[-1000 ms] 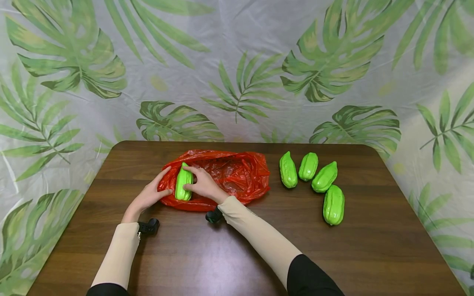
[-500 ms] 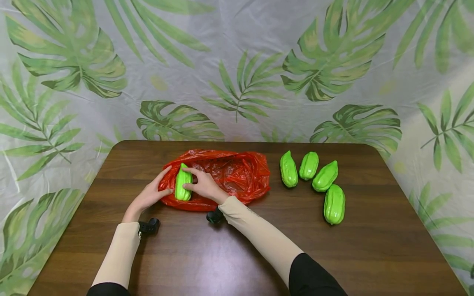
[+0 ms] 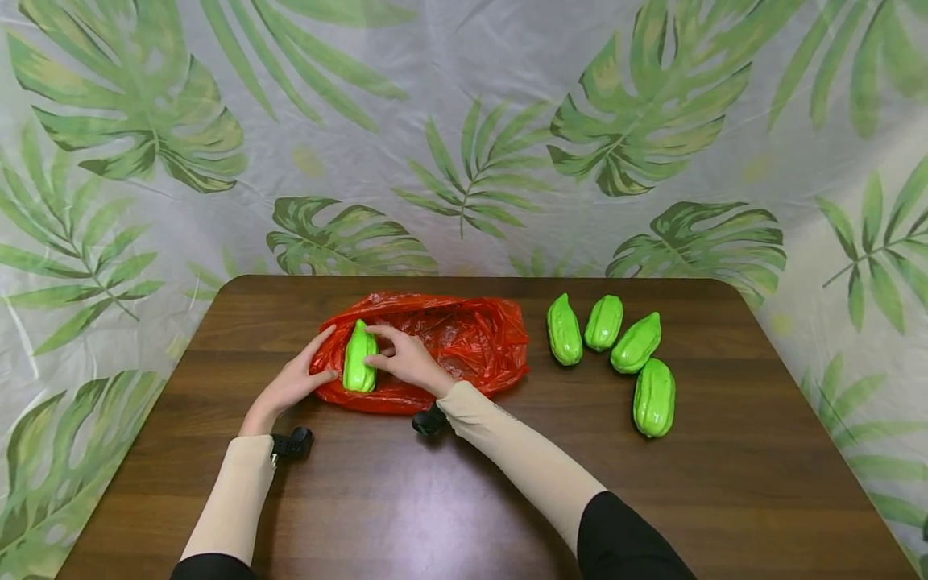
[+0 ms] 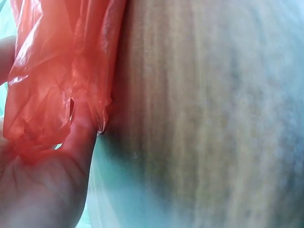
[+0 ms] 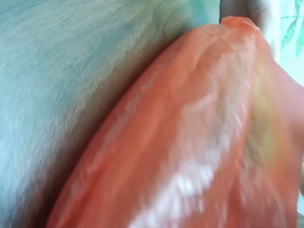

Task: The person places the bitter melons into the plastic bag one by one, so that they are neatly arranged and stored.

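Note:
A red plastic bag (image 3: 464,346) lies on the table with its mouth spread upward. Within its left end rests a glossy green ridged gourd (image 3: 359,358), pointed end away from me. My left hand (image 3: 290,385) is at the bag's left end, thumb and fingers spread against the plastic. The left wrist view shows that thumb (image 4: 80,135) partly behind the thin red film. Just right of the gourd is my right hand (image 3: 408,361), thumb and fingertips loosely apart at its side; whether they still touch it I cannot tell. The bag's near side (image 5: 190,118) fills most of the right wrist view.
Several similar green gourds (image 3: 603,324) lie to the right of the bag, the nearest one (image 3: 654,399) closest to me. The brown wooden table (image 3: 406,499) has rounded far corners. A leaf-patterned cloth (image 3: 478,161) hangs behind it.
My right hand has eased slightly to the right, its grip on the gourd loosening, while the gourd stays in the bag. My left hand has kept its place.

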The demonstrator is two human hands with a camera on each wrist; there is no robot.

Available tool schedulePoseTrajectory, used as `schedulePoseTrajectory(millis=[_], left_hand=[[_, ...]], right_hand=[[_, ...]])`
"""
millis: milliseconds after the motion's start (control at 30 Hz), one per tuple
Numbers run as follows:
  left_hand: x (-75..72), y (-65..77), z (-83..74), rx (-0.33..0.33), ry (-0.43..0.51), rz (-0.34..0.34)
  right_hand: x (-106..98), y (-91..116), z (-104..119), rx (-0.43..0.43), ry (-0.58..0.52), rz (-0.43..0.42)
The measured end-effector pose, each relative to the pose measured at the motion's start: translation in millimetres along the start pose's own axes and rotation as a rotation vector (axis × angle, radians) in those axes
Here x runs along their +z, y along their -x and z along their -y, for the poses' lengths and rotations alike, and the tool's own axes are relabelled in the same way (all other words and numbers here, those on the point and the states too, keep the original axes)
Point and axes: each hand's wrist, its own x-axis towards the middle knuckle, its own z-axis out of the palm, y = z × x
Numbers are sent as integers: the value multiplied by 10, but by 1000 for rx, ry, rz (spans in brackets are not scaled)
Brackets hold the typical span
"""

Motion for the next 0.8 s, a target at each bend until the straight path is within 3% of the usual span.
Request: schedulePoseTrajectory(millis=[433, 800], left_hand=[[7, 4, 19, 2, -23, -9], [6, 12, -14, -12, -4, -7]], right_hand=[[-299, 120, -74, -25, -96, -27], [-610, 236, -161, -35, -83, -60]])
